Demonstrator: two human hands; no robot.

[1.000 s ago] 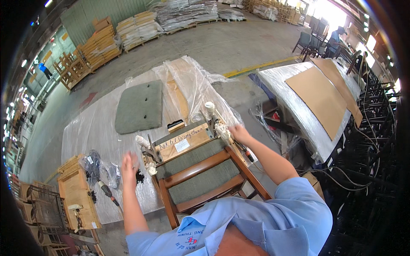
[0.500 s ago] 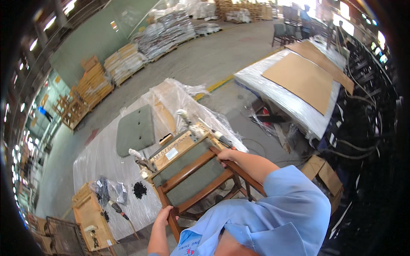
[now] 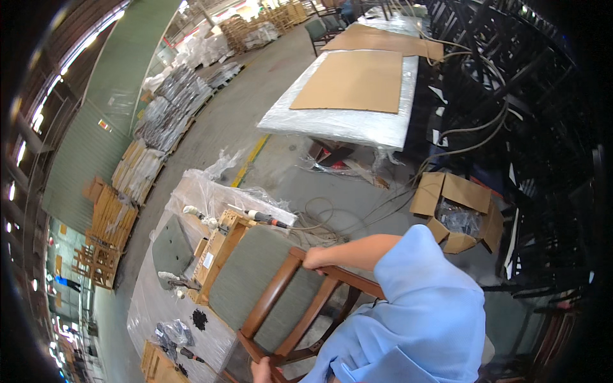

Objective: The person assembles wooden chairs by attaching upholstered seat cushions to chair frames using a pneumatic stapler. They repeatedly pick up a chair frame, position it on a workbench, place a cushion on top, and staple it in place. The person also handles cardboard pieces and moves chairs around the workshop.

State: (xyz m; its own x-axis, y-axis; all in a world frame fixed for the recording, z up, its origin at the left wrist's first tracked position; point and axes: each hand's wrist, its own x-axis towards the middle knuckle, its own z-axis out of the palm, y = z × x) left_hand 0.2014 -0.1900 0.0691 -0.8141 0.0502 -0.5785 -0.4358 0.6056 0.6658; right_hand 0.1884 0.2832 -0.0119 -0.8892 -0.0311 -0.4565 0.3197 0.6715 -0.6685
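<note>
A brown wooden chair (image 3: 273, 300) with a grey-green upholstered panel (image 3: 246, 274) is in front of me. My right hand (image 3: 317, 259) is closed around the far right corner of its frame. My left hand (image 3: 262, 370), partly cut off by the lower edge, grips the near left part of the frame. The panel's far edge lies against a wooden jig (image 3: 214, 255) that carries white-wrapped clamps. Beyond the jig rests another grey-green padded panel (image 3: 169, 249). A power screwdriver (image 3: 265, 219) lies at the jig's right end. Small black pieces (image 3: 200, 319) are heaped to its left.
The plastic-covered work surface (image 3: 143, 313) also bears a clear bag (image 3: 174, 333) and a wooden box (image 3: 159, 365). Cardboard sheets (image 3: 351, 80) top a wrapped stack ahead. An open carton (image 3: 460, 214) stands at right; hoses (image 3: 325, 230) trail over the floor. Dark stacked furniture (image 3: 543, 147) fills the far right.
My view has swung to the right, bringing the open carton into full sight. More of the upholstered panel shows between the jig and the frame rails. Both hands keep their hold on the chair.
</note>
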